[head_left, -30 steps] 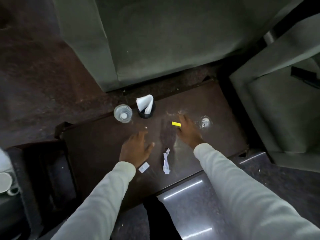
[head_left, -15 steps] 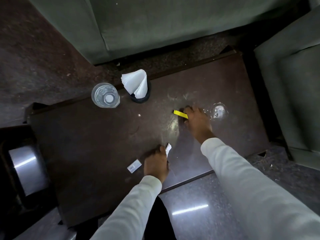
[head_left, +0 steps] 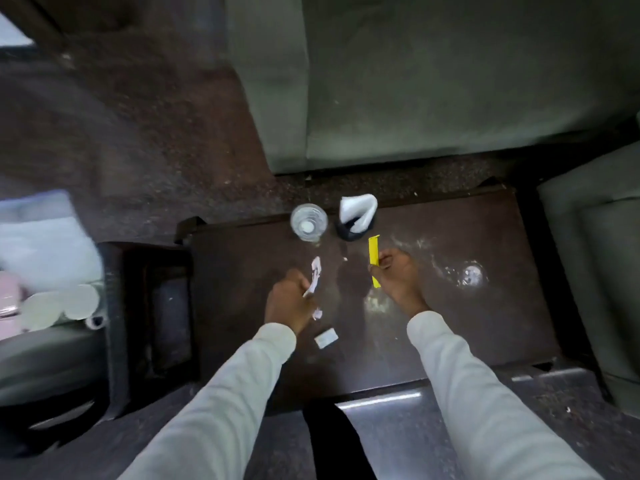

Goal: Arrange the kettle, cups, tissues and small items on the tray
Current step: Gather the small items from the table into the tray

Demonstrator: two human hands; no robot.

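Table (head_left: 467, 327): dark brown rectangular top seen from above, with pale smears near its middle and right half.
Left hand (head_left: 289, 303): fingers curled round a crumpled white wrapper (head_left: 314, 277), which sticks up past the knuckles; hand held over the table's middle.
Right hand (head_left: 398, 282): thumb and fingers pinch a yellow sachet (head_left: 373, 258) along its right edge; the sachet stands nearly upright in the view, both ends free.
White packet (head_left: 326, 338): small, flat, lying on the table just below the left hand, beside the left sleeve (head_left: 221, 410).
Glass (head_left: 309, 223): clear, upright, at the table's far edge, left of the tissue holder.
Tissue holder (head_left: 355, 230): dark round base carrying folded white tissues (head_left: 357, 207), just beside the glass and just above the top end of the yellow sachet.
Second glass item (head_left: 470, 274): clear, on the table to the right of the right hand; its form is too blurred to tell.
Crumb (head_left: 345, 259): 1 small pale speck between the 2 hands.
Surroundings: green upholstered seat (head_left: 450, 81) beyond the table, another green cushion (head_left: 595, 271) at right, dark side stand (head_left: 152, 306) at left.
Cups (head_left: 62, 306): pale round shapes at far left, blurred; what they rest on cannot be told.
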